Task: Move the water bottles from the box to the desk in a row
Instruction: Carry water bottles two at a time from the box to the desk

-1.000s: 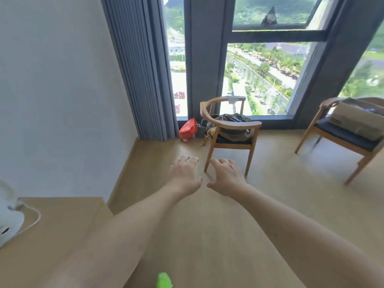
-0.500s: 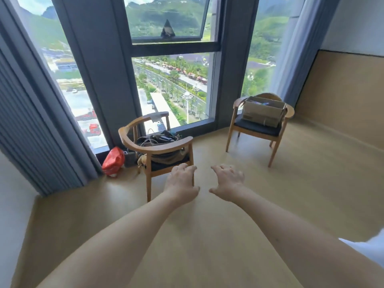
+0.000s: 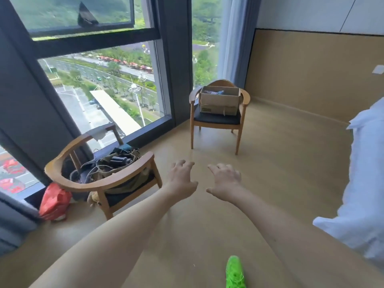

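Observation:
An open cardboard box [image 3: 219, 103] rests on the seat of a wooden chair [image 3: 216, 119] by the window, far ahead of me. Something dark with a bit of blue shows inside the box; I cannot tell bottles apart in it. My left hand [image 3: 181, 178] and my right hand [image 3: 225, 180] are stretched out in front of me, side by side over the floor, fingers spread and holding nothing. Both are well short of the box. No desk is in view.
A second wooden chair [image 3: 99, 179] piled with bags and cables stands at the near left, a red bag [image 3: 55, 201] on the floor beside it. A white bedsheet [image 3: 361, 183] hangs at the right. My green shoe [image 3: 234, 272] is on the wood floor.
My view has swung to the right: the desk corner has left the picture, and the chair with the box has come to the middle and nearer. My hands stay empty and outstretched.

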{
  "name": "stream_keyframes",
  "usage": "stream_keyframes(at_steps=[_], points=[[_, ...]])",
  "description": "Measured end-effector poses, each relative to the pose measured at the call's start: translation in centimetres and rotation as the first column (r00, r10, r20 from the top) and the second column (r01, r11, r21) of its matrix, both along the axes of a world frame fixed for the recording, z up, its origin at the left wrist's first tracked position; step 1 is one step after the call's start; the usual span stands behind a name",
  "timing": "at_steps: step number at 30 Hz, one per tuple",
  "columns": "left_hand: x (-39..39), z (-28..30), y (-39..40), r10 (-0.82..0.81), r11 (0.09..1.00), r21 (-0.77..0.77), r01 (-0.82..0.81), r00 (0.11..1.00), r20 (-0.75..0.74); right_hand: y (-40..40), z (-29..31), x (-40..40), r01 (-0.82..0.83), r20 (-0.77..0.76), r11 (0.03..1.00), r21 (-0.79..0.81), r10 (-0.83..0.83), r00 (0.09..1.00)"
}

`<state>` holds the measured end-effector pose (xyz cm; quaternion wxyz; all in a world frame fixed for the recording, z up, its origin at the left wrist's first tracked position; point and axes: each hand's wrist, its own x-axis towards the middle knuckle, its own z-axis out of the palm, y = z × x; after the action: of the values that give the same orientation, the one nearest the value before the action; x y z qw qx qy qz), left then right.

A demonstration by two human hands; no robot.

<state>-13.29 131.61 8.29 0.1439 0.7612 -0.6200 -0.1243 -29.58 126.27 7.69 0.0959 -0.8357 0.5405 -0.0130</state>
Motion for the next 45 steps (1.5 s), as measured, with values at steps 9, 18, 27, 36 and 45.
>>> stream_keyframes(at_steps=[9, 18, 27, 36, 45], points=[[-2.9, -1.7, -21.8, -0.072, 0.997, -0.009, 0.072, 0.997, 0.017, -20.7, -1.3, -3.9, 0.122, 0.026, 0.99, 0.065, -0.123, 0.992], [-4.5, 1.1, -39.6, -0.095, 0.995, -0.017, 0.096, 0.995, 0.042, -38.3, 1.3, -4.8, 0.081, 0.088, 0.994, 0.08, -0.088, 0.992], [-1.9, 0.1, -56.4, -0.144, 0.99, 0.001, 0.144, 0.989, 0.022, -53.3, 0.4, -2.5, 0.122, 0.066, 0.988, 0.098, -0.129, 0.989], [4.5, -0.5, -76.5, -0.196, 0.981, 0.006, 0.196, 0.98, -0.025, -71.9, 0.3, 3.8, 0.226, 0.013, 0.965, 0.134, -0.23, 0.973], [9.4, -1.8, -91.8, -0.208, 0.974, 0.08, 0.212, 0.976, -0.057, -85.7, -2.0, 10.0, 0.283, 0.052, 0.927, 0.248, -0.304, 0.951]])
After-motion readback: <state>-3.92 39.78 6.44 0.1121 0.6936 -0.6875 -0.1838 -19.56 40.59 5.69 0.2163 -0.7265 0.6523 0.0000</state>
